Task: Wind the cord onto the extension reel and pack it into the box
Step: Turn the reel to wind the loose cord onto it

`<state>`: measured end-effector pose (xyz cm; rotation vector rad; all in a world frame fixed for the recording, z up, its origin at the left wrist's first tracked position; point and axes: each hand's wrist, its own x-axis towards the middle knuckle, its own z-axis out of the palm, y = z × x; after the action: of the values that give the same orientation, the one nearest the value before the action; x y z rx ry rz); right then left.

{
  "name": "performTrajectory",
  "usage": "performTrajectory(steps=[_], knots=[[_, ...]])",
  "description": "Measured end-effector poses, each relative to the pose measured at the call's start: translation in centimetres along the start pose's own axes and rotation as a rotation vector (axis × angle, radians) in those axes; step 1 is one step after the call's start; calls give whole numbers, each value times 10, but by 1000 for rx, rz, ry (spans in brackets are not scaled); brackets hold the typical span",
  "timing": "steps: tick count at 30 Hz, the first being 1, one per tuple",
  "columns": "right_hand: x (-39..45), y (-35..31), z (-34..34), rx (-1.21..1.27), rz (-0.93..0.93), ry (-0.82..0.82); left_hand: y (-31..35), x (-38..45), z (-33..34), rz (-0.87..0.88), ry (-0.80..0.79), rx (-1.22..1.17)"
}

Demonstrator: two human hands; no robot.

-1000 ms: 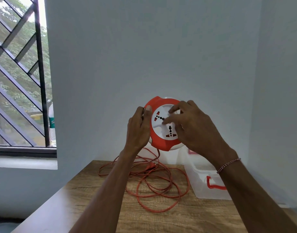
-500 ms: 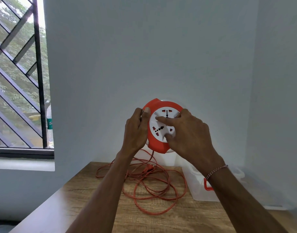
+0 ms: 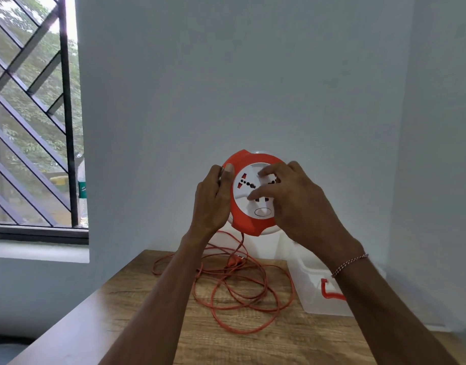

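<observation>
I hold a round orange extension reel (image 3: 243,219) with a white socket face upright in the air above the table. My left hand (image 3: 213,201) grips its left rim, thumb on the front. My right hand (image 3: 292,204) lies over the white face, fingers spread on the sockets. The orange cord (image 3: 239,288) hangs from the reel's underside and lies in loose loops on the wooden table (image 3: 147,325). A clear plastic box (image 3: 311,280) with a red handle stands on the table at the right, partly hidden by my right forearm.
The table stands in a corner, with grey walls behind and to the right. A barred window (image 3: 34,127) is at the left, with a bottle (image 3: 82,191) on its sill.
The white socket face has turned under my right fingers. My right hand has shifted around the face. The left hand keeps its grip on the rim.
</observation>
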<state>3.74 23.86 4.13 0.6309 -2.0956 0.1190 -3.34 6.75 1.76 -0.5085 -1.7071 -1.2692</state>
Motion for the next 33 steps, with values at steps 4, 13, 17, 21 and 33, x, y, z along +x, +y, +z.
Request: performTrajectory(steps=[4, 13, 17, 21, 33], knots=[[-2, -6, 3, -99, -30, -155, -1, -2, 2, -8, -18, 4], [-5, 1, 24, -98, 95, 60, -3, -3, 3, 0, -25, 23], [-3, -2, 21, -26, 234, 107, -2, -2, 3, -2, -29, 36], [-1, -7, 17, -30, 198, 124, -2, -2, 1, -13, -23, 40], [-1, -8, 8, -96, 9, -105, -3, -2, 2, -11, -21, 56]])
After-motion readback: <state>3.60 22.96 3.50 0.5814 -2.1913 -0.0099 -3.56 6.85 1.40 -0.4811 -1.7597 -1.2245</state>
